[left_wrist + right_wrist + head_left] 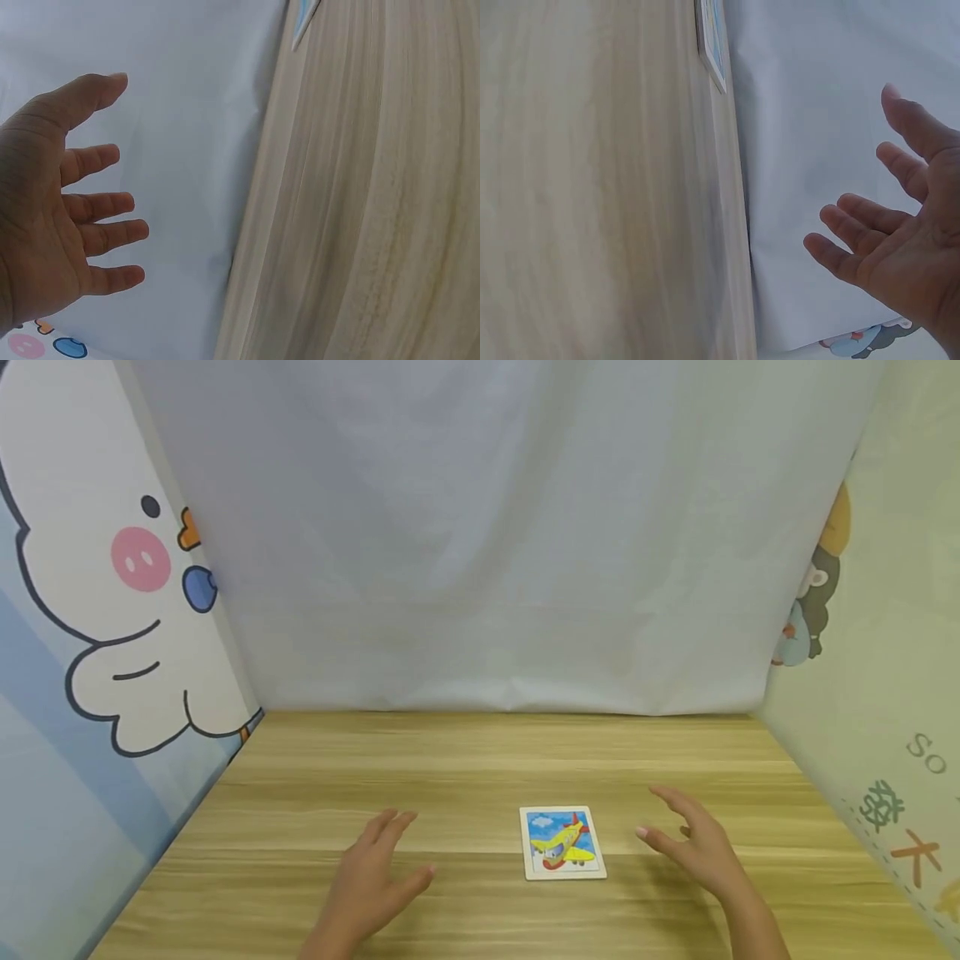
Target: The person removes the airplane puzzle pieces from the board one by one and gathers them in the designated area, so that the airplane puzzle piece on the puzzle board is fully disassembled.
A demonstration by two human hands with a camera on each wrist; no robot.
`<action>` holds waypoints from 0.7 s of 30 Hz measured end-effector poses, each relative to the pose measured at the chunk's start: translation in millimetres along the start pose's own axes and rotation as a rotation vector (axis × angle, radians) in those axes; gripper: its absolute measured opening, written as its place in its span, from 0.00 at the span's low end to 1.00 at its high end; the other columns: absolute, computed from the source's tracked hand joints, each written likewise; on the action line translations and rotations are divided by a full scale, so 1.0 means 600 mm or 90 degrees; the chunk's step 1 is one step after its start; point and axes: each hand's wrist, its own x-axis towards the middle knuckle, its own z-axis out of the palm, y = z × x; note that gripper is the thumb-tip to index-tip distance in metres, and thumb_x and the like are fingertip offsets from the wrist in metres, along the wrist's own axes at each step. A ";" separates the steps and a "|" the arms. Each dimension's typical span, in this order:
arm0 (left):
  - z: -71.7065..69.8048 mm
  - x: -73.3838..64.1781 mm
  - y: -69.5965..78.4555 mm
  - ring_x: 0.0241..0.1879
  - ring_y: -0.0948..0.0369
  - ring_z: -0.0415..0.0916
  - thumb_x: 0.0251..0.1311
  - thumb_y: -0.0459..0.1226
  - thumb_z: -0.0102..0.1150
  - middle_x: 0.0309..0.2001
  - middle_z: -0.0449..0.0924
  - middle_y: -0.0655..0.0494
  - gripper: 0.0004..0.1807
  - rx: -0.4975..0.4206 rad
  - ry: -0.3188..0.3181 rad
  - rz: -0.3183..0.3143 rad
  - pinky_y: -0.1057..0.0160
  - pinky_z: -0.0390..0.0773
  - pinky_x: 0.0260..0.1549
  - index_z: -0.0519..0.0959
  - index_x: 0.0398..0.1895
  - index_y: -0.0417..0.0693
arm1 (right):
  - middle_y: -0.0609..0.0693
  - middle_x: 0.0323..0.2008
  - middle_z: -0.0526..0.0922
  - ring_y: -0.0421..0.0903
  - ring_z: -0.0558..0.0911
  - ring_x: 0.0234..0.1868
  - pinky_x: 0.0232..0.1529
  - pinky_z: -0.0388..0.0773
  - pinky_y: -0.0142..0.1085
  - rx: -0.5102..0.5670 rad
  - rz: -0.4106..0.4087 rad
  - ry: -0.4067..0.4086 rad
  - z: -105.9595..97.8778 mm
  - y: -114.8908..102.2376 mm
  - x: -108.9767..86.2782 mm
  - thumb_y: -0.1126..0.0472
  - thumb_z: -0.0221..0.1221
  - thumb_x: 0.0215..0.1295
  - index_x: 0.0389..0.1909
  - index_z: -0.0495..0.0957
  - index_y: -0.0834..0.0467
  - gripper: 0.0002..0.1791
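Note:
A small square picture puzzle [564, 843] with a pale frame lies flat on the wooden table, showing a yellow and red airplane against a blue sky. To its left is my left hand [371, 877], fingers spread and holding nothing. My right hand [693, 843] hovers on the other side, apart from the puzzle, thumb and fingers parted around air. In the left wrist view the left hand [56, 202] shows its palm with loosely extended fingers. The right wrist view has the right hand [900, 217] in a similar relaxed pose, and a corner of the puzzle [712, 45] at the top.
The wood-grain table [480, 760] runs back to a hanging white cloth [480, 543]. A panel with a white cartoon bird [82, 568] stands along the left side. On the right is a pale green printed panel [885, 693].

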 end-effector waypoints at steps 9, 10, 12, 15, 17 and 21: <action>0.020 0.014 0.002 0.53 0.42 0.69 0.46 0.50 0.69 0.60 0.66 0.41 0.36 -0.020 -0.035 -0.018 0.37 0.67 0.47 0.70 0.60 0.47 | 0.63 0.62 0.64 0.67 0.65 0.59 0.50 0.64 0.64 0.049 -0.006 -0.045 0.018 0.010 0.017 0.56 0.65 0.58 0.62 0.67 0.61 0.32; 0.022 0.016 0.002 0.54 0.42 0.68 0.46 0.50 0.69 0.60 0.66 0.41 0.36 -0.025 -0.038 -0.020 0.37 0.67 0.48 0.70 0.60 0.48 | 0.63 0.62 0.64 0.67 0.65 0.59 0.49 0.65 0.64 0.049 -0.011 -0.047 0.020 0.011 0.020 0.57 0.65 0.57 0.62 0.67 0.61 0.32; 0.025 0.019 0.004 0.54 0.42 0.68 0.46 0.50 0.69 0.60 0.66 0.41 0.36 -0.035 -0.043 -0.020 0.37 0.66 0.48 0.70 0.60 0.48 | 0.63 0.62 0.65 0.67 0.65 0.58 0.49 0.65 0.63 0.052 -0.021 -0.051 0.026 0.013 0.026 0.58 0.65 0.57 0.61 0.68 0.62 0.32; 0.030 0.025 0.007 0.55 0.42 0.67 0.47 0.49 0.69 0.60 0.66 0.41 0.36 -0.045 -0.051 -0.010 0.35 0.64 0.48 0.70 0.60 0.48 | 0.63 0.61 0.66 0.67 0.66 0.58 0.49 0.65 0.63 0.062 -0.029 -0.059 0.033 0.012 0.033 0.59 0.65 0.56 0.61 0.68 0.60 0.31; 0.033 0.028 0.010 0.55 0.42 0.67 0.47 0.49 0.68 0.60 0.66 0.41 0.36 -0.047 -0.060 -0.006 0.34 0.63 0.48 0.70 0.61 0.48 | 0.63 0.61 0.66 0.68 0.66 0.58 0.49 0.65 0.63 0.068 -0.032 -0.067 0.036 0.011 0.037 0.60 0.66 0.56 0.61 0.69 0.60 0.31; 0.041 0.035 0.015 0.56 0.41 0.66 0.48 0.50 0.67 0.61 0.65 0.42 0.36 -0.046 -0.079 -0.009 0.33 0.62 0.49 0.69 0.62 0.49 | 0.63 0.61 0.66 0.67 0.66 0.58 0.49 0.66 0.63 0.080 -0.032 -0.083 0.045 0.008 0.043 0.61 0.66 0.55 0.61 0.69 0.59 0.31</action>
